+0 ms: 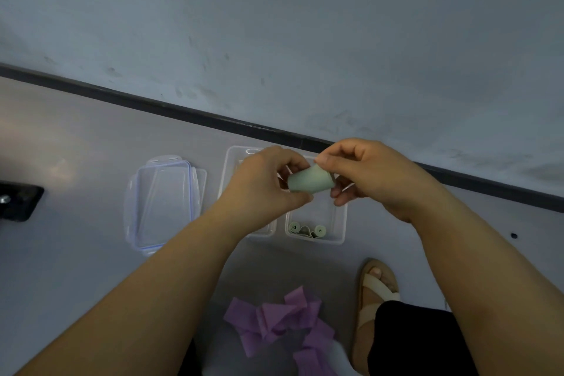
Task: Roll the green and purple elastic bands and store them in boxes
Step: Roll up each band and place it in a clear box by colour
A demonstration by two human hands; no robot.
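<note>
Fingers (300,198) of left hand (262,183) curled round the left end of the green band roll (309,181), thumb beneath, remaining fingers over the top. Fingers (328,158) of right hand (372,177) pinching the right end of the same roll, thumb tip on the upper edge, other fingers curled below. Both hands grasping, neither released. Roll a short pale-green cylinder, roughly level, clear of the floor, above the boxes. Directly beneath and slightly nearer: right clear box (340,233), open, holding two small green coils (306,229) with a loose fold between them, lying at the box's near end. Just beside it on the left, touching or almost touching: left clear box (228,168), open, mostly hidden behind the left hand; contents impossible to tell. Further left, apart from the boxes: clear lid with blue seal (164,204), flat on the floor, a second lid apparently under it. Nearer the body, between the forearms: purple bands (274,323), a loose unrolled heap on the grey floor (76,146). Right of the heap: sandalled foot (377,293), black garment (412,336) over the leg. Beyond the boxes: black skirting strip (183,110) at the foot of a scuffed pale wall (305,24). Far left edge: dark object (18,201), unidentifiable.
</note>
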